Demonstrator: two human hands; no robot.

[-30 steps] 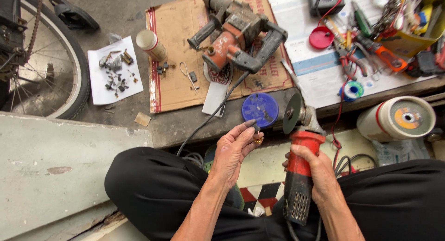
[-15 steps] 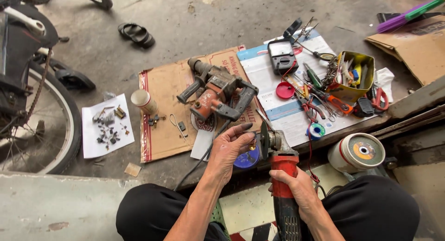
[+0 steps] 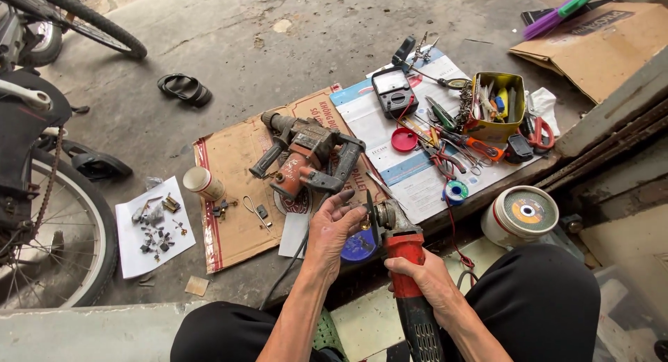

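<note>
Red glossy plastic on the angle grinder (image 3: pixel 403 254) body, dull grey metal at its head, black ribbed grip below. Worn, dusty red plastic and scratched dark metal on the hammer drill (image 3: pixel 306 156), over matt brown cardboard (image 3: pixel 233 160). Rough, stained concrete floor (image 3: pixel 278 49); yellow painted metal tin (image 3: pixel 495 106); smooth white paper sheet (image 3: pixel 156 257).

A single head-worn camera looks steeply down from close above the seated person's lap, facing forward over the angle grinder (image 3: pixel 396 247) to the floor (image 3: pixel 278 49) beyond.
</note>
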